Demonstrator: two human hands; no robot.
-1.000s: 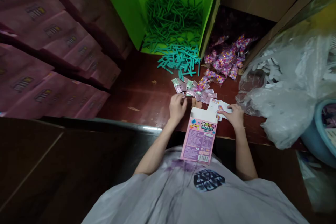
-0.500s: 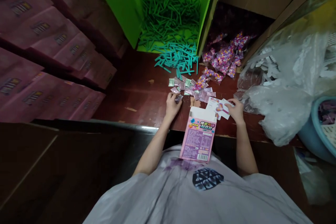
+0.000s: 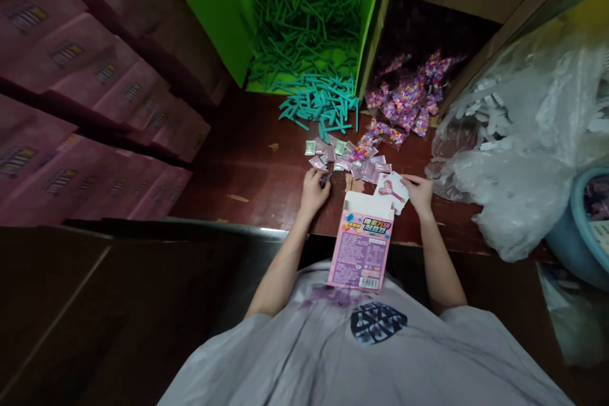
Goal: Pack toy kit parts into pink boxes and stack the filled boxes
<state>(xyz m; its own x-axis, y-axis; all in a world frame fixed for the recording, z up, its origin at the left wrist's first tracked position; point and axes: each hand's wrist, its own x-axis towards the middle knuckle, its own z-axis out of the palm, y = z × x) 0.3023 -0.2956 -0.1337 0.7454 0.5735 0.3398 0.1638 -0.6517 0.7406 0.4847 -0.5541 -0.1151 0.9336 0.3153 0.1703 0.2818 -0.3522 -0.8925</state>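
Note:
My left hand (image 3: 315,194) is closed at the table's near side, its fingers curled on a small sachet, mostly hidden and dark at the fingertips. My right hand (image 3: 419,194) pinches the right edge of a white card (image 3: 394,190) printed with a pink and orange wand-like picture. Between my hands an open pink and purple box (image 3: 360,252) leans from the table edge against my shirt, its white flap up and the card just above it. Beyond my left hand lies a loose group of small pink and green sachets (image 3: 330,153).
A green bin (image 3: 209,6) holds teal sticks (image 3: 318,101) that spill onto the table (image 3: 238,165). Bags of colourful beads (image 3: 409,101) lie in a carton. Clear plastic bags (image 3: 504,190) and a blue basin (image 3: 566,235) stand right; pink boxes (image 3: 118,89) are stacked left.
My right hand has moved slightly left with the card, and the spread cards now look gathered, the picture showing fully. My left hand has curled in more, hiding more of the sachet.

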